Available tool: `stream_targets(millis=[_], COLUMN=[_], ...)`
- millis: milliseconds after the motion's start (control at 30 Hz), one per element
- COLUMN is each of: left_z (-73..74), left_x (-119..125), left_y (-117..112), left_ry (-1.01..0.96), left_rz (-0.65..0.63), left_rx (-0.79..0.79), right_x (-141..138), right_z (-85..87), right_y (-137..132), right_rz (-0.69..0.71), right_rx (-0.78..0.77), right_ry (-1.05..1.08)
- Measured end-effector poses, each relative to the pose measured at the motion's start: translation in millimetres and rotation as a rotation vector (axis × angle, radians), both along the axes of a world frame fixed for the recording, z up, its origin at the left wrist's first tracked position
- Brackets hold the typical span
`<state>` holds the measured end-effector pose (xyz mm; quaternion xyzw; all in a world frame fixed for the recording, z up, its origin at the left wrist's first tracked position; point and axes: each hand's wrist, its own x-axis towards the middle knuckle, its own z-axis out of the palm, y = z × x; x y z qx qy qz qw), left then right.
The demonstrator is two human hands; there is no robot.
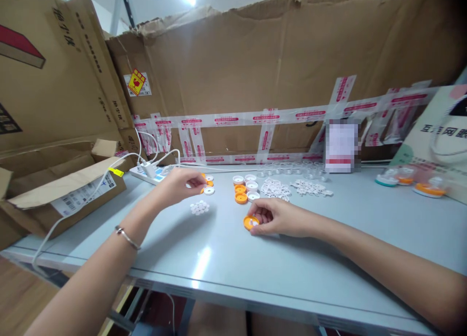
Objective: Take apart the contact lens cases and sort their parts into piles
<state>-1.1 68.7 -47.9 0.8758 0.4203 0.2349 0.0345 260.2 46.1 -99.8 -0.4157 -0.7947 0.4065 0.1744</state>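
Observation:
My right hand (272,216) grips the rim of a shallow orange round cap (247,226) on the table, thumb in front and fingers behind; a small white piece shows inside it. Farther back on the left, my left hand (186,184) is closed in a pinch beside a small group of orange and white discs, among them a white disc (209,191). Its fingertips cover part of the group, so what they pinch is hidden. Between the hands stand white caps (251,178) and orange caps (241,198). A cluster of small white round pieces (199,208) lies nearer me.
Behind my right hand lie two piles of thin white parts (275,189) and a row of clear plastic pieces (288,172). Assembled items (430,189) sit at right. A power strip (146,173) with cables and an open carton (73,180) stand left. Large cardboard (233,73) walls the back.

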Motion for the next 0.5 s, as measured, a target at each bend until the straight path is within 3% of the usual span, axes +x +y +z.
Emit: stream_targets(millis=[100,267,367,500], left_z=[-9.7,-31.0,-31.7,-21.7], left_x=[-20.5,-24.6,-24.0,-24.3], left_y=[-2.1,-6.9,-5.2,-4.9], left_ry=[0.121,0.22,0.232,0.208], left_rz=[0.025,0.011,0.008,-0.017], left_rx=[-0.04,-0.066,-0.076,-0.081], right_x=[-0.7,-2.0,-2.1,-1.8], right_z=[0.1,-0.1,0.5,1.7], right_y=[-0.1,0.6,0.4,-0.6], right_rz=[-0.002,-0.004,0.005,0.006], right_rx=[0.018,0.032,0.032,0.044], right_ry=[-0.016,-0.024,-0.028,-0.039])
